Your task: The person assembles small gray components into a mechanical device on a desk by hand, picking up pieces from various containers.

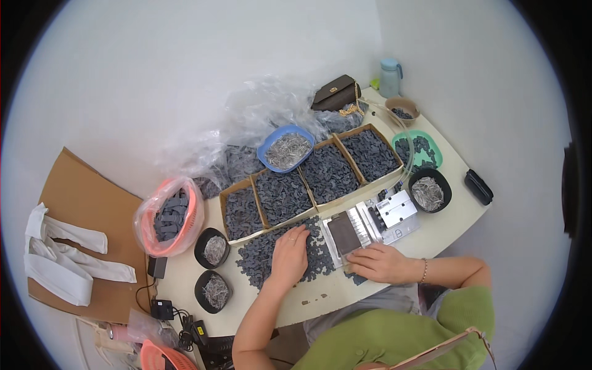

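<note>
My left hand [291, 251] rests on a loose pile of small dark grey parts [254, 259], fingers bent together and their tips pressed in among the pieces. Anything pinched there is hidden. At the near edge of a metal fixture [365, 223], my right hand [383, 264] lies with its fingers stretched and slightly apart. Its fingertips touch the area beside a dark rectangular block [344, 233] sitting on the fixture. A silver box-shaped unit [396, 208] with a clear tube [409, 161] is mounted at the fixture's right side.
Behind the pile stands a divided cardboard tray [314, 205] of dark parts, a blue basin [264, 154] of metal pins on it. Black bowls [198, 246] [447, 198] of pins, a green tray [436, 151] and an orange basket [198, 213] surround the work area. Cables [185, 327] hang at the left.
</note>
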### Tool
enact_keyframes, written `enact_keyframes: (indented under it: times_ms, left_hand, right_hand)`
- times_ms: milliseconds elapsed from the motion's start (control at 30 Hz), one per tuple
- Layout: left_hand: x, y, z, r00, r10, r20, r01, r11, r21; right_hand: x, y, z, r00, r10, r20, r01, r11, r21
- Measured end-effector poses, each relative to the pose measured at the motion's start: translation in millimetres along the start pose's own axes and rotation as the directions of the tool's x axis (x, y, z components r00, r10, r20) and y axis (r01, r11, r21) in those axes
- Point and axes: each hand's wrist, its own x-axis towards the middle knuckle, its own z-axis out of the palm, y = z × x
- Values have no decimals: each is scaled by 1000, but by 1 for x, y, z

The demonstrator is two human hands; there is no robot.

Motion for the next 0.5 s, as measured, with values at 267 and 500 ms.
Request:
enact_keyframes:
  times_ms: [267,500]
  left_hand:
    - [24,3,12,994,32,108,-40,996,79]
    - [13,18,-4,998,60,-7,-60,998,15]
  right_hand:
    - [5,-16,-4,996,3,93,10,991,-135]
    - [4,10,0,997,-47,-68,46,999,-17]
